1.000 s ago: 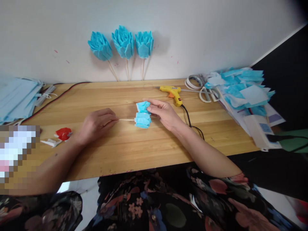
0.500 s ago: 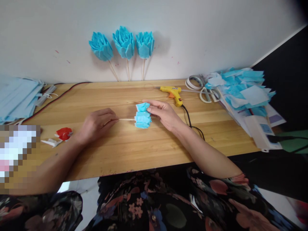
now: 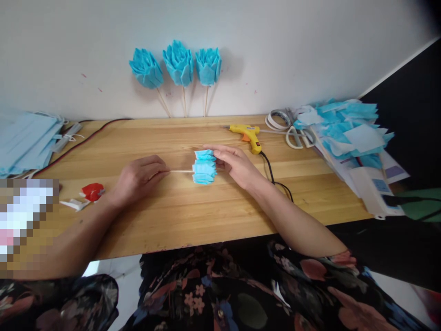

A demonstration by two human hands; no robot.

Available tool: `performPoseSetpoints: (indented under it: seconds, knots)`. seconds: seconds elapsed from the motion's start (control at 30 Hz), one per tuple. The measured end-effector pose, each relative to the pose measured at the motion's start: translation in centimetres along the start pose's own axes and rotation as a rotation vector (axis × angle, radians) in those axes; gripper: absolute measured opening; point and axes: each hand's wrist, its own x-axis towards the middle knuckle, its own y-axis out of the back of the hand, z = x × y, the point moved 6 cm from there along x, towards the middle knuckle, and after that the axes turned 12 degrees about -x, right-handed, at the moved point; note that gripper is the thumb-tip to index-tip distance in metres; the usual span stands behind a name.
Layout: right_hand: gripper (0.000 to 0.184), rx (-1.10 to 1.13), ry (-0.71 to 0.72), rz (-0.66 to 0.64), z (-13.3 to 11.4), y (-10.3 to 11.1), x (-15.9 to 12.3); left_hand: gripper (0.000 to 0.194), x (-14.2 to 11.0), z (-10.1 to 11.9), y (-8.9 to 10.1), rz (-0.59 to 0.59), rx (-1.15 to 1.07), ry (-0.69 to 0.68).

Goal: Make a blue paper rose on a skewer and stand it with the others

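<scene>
A blue flower of layered soft fabric petals lies sideways above the table, its head to the right. My left hand pinches the thin wooden stick that forms its stem. At the flower's far side, my right hand has thumb and fingers closed on a blue petal that rests against the other petals. Part of the right fingers is hidden behind the flower.
Several finished blue flowers lean on the wall. A yellow glue gun lies beyond my right hand, near tape and scissors. Cut blue pieces are heaped right; face masks and a red scrap lie left.
My right hand has brought the petal down toward me, closing the gap between it and the rest of the flower. My left hand stays in place on the stick.
</scene>
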Motion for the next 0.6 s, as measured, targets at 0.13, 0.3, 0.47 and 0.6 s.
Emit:
performPoseSetpoints:
  seconds: [0.13, 0.3, 0.47, 0.6]
  knots:
    - [0.033, 0.002, 0.008, -0.021, 0.04, -0.05, -0.01, 0.023, 0.01, 0.04, 0.04, 0.012, -0.011, 0.0]
    - [0.039, -0.022, -0.005, -0.023, 0.2, 0.0, -0.01, 0.021, 0.08, 0.14, 0.05, 0.013, -0.023, -0.006]
    - [0.036, -0.006, 0.0, -0.029, 0.29, -0.02, 0.09, 0.02, 0.05, 0.09, 0.05, 0.014, -0.026, -0.008]
    - [0.029, -0.015, 0.013, -0.028, 0.56, 0.02, 0.29, 0.021, -0.01, -0.03, 0.06, 0.022, -0.028, 0.002]
